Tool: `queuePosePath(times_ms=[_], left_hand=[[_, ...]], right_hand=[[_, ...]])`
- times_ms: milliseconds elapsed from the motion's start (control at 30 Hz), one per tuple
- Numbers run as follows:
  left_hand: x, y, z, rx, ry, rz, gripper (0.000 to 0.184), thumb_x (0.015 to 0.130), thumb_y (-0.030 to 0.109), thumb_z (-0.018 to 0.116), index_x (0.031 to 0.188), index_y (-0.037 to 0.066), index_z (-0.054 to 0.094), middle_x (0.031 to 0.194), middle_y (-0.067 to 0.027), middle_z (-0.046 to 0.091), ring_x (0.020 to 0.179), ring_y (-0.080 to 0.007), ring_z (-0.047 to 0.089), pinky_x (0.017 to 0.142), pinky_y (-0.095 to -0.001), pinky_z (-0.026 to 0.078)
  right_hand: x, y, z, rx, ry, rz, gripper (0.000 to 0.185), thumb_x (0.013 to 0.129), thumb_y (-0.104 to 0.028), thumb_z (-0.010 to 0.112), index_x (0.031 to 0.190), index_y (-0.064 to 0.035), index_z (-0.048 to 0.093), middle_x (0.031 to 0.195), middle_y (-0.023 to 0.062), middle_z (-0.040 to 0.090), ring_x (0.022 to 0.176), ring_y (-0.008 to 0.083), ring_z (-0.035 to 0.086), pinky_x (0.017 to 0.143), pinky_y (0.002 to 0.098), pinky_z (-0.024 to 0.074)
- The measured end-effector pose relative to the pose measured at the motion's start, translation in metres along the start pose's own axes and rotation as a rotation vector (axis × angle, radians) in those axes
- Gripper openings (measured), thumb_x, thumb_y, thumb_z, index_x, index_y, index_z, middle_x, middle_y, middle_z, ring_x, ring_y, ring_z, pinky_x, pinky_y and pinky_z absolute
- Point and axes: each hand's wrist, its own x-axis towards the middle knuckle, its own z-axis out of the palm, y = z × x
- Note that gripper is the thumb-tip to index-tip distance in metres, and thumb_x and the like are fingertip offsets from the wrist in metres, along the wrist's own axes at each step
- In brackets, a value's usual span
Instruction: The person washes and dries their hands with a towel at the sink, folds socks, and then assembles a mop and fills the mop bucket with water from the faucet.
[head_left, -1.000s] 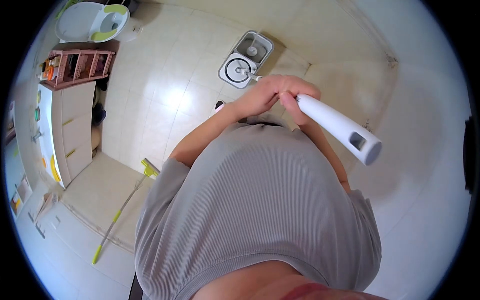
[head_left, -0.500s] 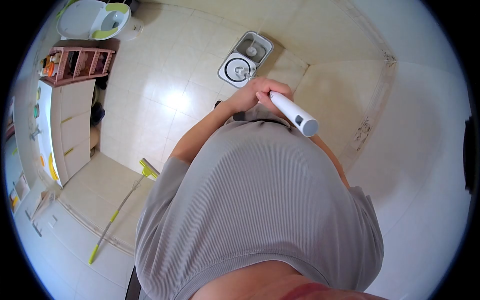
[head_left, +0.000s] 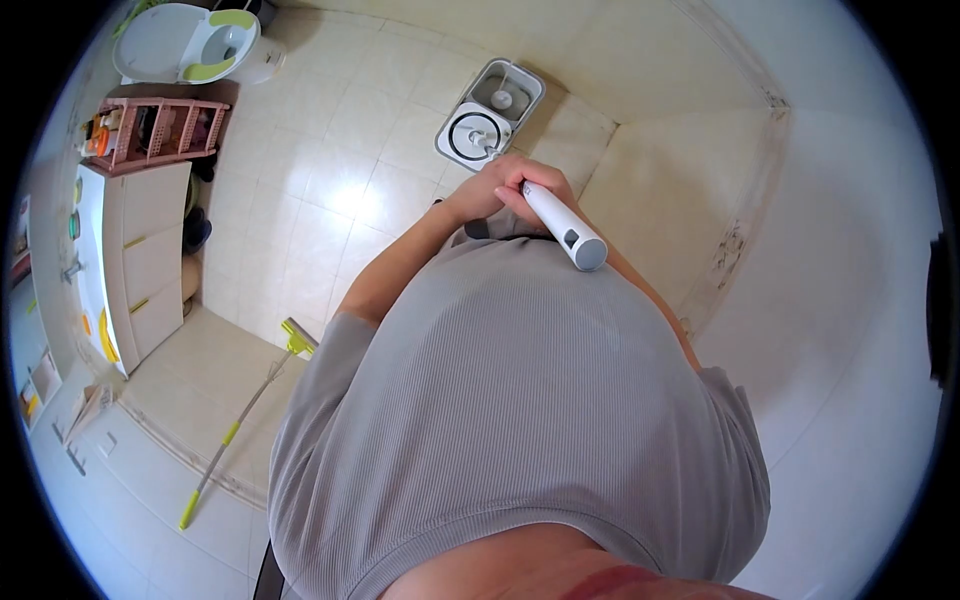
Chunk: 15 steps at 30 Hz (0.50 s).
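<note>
Left hand (head_left: 484,190) and right hand (head_left: 550,178) wrapped around white mop handle (head_left: 560,222), mop's lower end over two-compartment bucket (head_left: 512,127), lime-green squeegee (head_left: 231,433) apart at left.

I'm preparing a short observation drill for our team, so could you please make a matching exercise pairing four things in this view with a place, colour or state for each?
Column one:
1. mop handle
2. mop bucket
3. squeegee
4. storage rack

Column two:
A. pink
B. yellow-green with a grey pole
C. held in the hands
D. grey and white, in two sections

Right pairs: 1-C, 2-D, 3-B, 4-A
</note>
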Motion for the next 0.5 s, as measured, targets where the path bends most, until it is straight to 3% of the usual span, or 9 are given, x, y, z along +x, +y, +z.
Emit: queuePosePath(times_ms=[67,133,500], left_hand=[[-0.0014,0.0035,-0.0003,0.011,-0.005,-0.019,0.025,0.080,0.013,0.063,0.103,0.004,0.057,0.112,-0.0158,0.056,0.106,-0.0341,0.053,0.095,-0.0385,0.042],[-0.0029,0.0072,-0.0003,0.062,-0.007,0.011,0.026,0.084,0.017,0.053,0.109,0.008,0.056,0.112,-0.0166,0.058,0.109,-0.0372,0.053,0.095,-0.0412,0.042],[-0.0065,0.0005,0.0083,0.092,-0.008,0.003,0.026,0.085,0.017,0.053,0.110,0.008,0.056,0.112,-0.0166,0.058,0.109,-0.0376,0.052,0.095,-0.0413,0.042]], right_hand=[[-0.0020,0.0012,0.0008,-0.026,-0.005,-0.016,0.019,0.079,0.000,0.069,0.076,-0.0023,0.050,0.078,0.0085,0.056,0.072,0.0197,0.055,0.067,0.0294,0.0453],[-0.0046,-0.0008,0.0006,-0.036,-0.008,-0.002,0.019,0.078,0.000,0.069,0.076,-0.0024,0.050,0.078,0.0085,0.056,0.072,0.0198,0.055,0.067,0.0294,0.0453],[-0.0094,-0.0078,-0.0002,-0.050,-0.024,0.005,0.019,0.078,0.001,0.069,0.076,-0.0034,0.051,0.077,0.0080,0.056,0.072,0.0199,0.055,0.067,0.0301,0.0456]])
